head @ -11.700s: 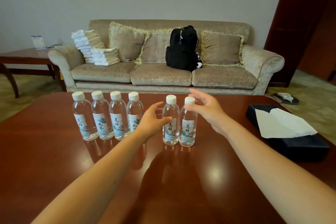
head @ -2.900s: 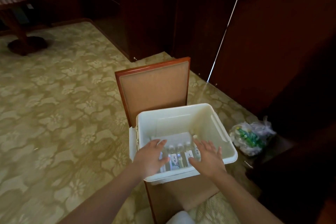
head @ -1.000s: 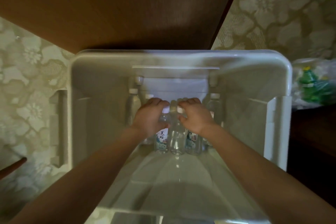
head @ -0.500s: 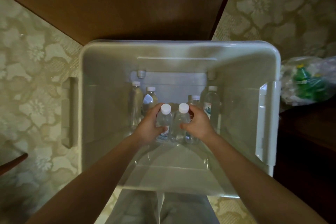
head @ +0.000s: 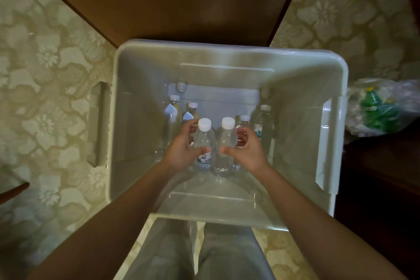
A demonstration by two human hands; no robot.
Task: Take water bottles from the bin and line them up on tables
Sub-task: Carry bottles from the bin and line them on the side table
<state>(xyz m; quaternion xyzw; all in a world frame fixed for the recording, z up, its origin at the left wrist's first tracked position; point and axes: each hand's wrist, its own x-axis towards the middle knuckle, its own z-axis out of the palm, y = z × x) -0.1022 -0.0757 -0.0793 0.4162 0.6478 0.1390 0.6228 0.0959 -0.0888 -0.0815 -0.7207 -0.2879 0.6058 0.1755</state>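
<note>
I look straight down into a white plastic bin. My left hand grips one clear water bottle with a white cap, held upright inside the bin. My right hand grips a second bottle right beside it, the two bottles nearly touching. Several more bottles stand on the bin floor behind: two at the back left and two at the back right.
The bin sits on a wooden chair above patterned carpet. A plastic bag holding green bottles lies to the right, next to dark wooden furniture. My trouser legs show below the bin's near rim.
Both hands have lifted their bottles a little higher inside the bin over the last second. The view has pulled back slightly.
</note>
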